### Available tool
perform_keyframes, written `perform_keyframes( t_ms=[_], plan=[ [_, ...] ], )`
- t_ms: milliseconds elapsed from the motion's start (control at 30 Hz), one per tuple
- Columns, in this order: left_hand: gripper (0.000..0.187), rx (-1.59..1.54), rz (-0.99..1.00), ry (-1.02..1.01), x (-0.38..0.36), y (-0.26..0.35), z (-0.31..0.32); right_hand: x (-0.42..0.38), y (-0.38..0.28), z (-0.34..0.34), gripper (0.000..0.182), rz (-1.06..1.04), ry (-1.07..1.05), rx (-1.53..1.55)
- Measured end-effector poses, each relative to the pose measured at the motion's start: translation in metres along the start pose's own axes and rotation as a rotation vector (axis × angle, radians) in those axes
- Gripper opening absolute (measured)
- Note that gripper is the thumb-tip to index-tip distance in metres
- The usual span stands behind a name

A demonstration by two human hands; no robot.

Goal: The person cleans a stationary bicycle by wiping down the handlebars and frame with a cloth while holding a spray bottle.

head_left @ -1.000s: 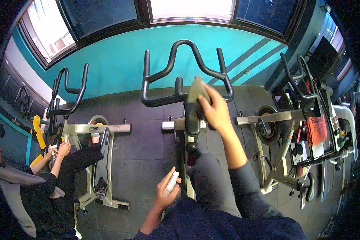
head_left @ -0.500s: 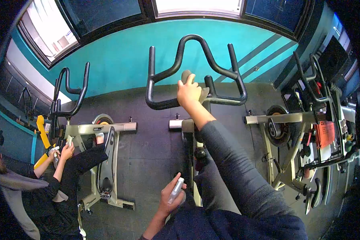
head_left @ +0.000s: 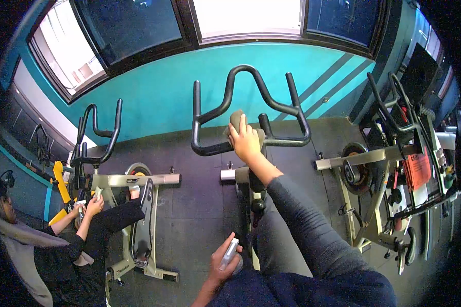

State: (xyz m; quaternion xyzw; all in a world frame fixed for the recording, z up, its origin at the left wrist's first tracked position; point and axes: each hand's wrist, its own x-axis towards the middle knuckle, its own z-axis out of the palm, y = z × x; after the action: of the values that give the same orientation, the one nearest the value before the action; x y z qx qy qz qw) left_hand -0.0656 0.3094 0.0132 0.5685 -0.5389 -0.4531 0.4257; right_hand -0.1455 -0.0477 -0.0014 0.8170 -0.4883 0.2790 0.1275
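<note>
My right hand (head_left: pixel 247 142) presses a grey-brown cloth (head_left: pixel 236 119) onto the lower bar of a black exercise-bike handlebar (head_left: pixel 207 149). Part of the cloth sticks out past the fingers on both sides. Low in the view, my left hand (head_left: pixel 220 262) is wrapped round a small spray bottle (head_left: pixel 229 254) with a white top and a clear body. It stays apart from the bike, left of my leg. The bike's frame (head_left: pixel 232 175) runs below the handlebar, partly hidden by my arm and leg.
At left, a person (head_left: pixel 41 256) sits beside another exercise bike (head_left: pixel 133 180), a white-topped bottle and a cloth in their hands. A third bike (head_left: pixel 379 152) stands at right, near an orange-red cloth (head_left: pixel 417 171). Ahead is a turquoise wall (head_left: pixel 159 102) under windows.
The view has tilted up slightly, so things sit lower. My right hand has shifted the cloth slightly along the bar, with its fingers now flatter over it. My left hand still grips the bottle.
</note>
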Motion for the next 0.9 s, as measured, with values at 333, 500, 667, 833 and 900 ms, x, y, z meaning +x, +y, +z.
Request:
perform_keyframes(
  t_ms=[333,500,667,833,900],
  plan=[
    [0.06,-0.033,0.123,0.031,-0.012,0.017,0.003,-0.087,-0.002,-0.041,0.027,-0.122,-0.01,-0.163],
    [0.062,-0.063,0.13,-0.033,-0.015,0.011,0.005,-0.145,-0.015,-0.075,0.029,-0.03,-0.047,-0.056],
    [0.063,-0.09,0.152,-0.04,-0.022,0.018,0.005,-0.167,-0.013,-0.122,0.03,0.107,-0.104,0.223],
    [0.063,-0.099,0.137,-0.022,-0.024,0.012,0.001,-0.134,0.006,-0.163,0.042,0.481,0.09,0.555],
    [0.063,-0.073,0.138,-0.014,-0.023,0.009,0.0,-0.101,0.022,-0.162,0.048,0.446,0.23,0.496]
  ],
)
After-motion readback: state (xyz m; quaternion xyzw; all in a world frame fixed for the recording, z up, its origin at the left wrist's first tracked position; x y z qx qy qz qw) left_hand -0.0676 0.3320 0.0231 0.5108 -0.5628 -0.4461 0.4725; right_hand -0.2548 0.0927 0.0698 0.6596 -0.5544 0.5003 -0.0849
